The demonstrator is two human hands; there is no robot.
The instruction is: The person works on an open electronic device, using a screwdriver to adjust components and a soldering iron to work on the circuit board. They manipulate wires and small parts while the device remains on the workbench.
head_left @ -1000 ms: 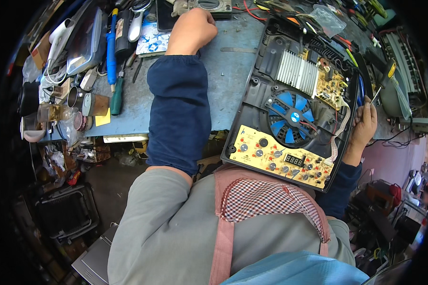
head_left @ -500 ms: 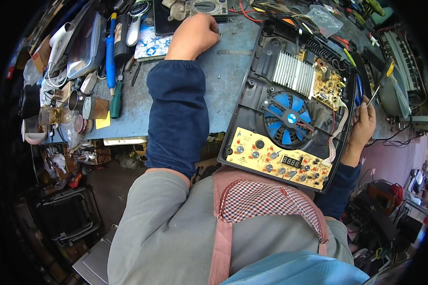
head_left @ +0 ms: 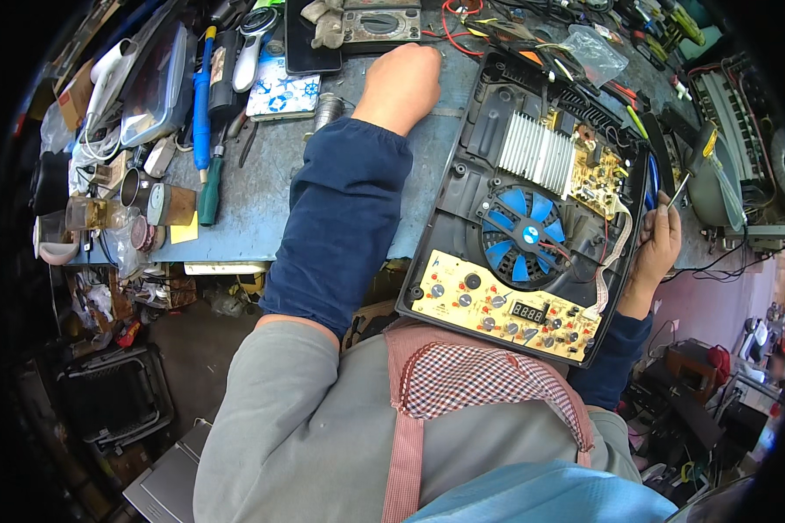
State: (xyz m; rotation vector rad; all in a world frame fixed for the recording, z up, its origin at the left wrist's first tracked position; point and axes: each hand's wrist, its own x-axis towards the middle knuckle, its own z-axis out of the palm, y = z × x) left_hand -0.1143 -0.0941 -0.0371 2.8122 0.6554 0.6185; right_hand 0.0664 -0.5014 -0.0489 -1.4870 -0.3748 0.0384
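Observation:
An opened induction cooker (head_left: 462, 187) rests tilted at the bench's near edge, leaning toward my body. Inside it are a blue-bladed fan (head_left: 519, 235), a finned silver heat sink (head_left: 536, 157) and a yellow control board (head_left: 462, 296). My left hand (head_left: 401, 87) is closed above the bench, left of the cooker's far corner; its fingertips are hidden, so anything in them cannot be made out. At the cooker's right side, my right hand (head_left: 657, 253) is closed around a screwdriver (head_left: 679, 188), its thin shaft rising from the fingers.
Beyond my left hand lie a multimeter (head_left: 381, 24) and a dark flat tray (head_left: 312, 52). A roll of silvery wire (head_left: 327, 112) stands by my left cuff. Soldering iron (head_left: 202, 105), green-handled screwdriver (head_left: 209, 196) and tubs crowd the left; cables and a plastic bag (head_left: 595, 54) lie behind the cooker.
My left hand has moved right, closer to the cooker, uncovering the roll of silvery wire. The view has shifted slightly. My right hand stays at the cooker's side with the screwdriver.

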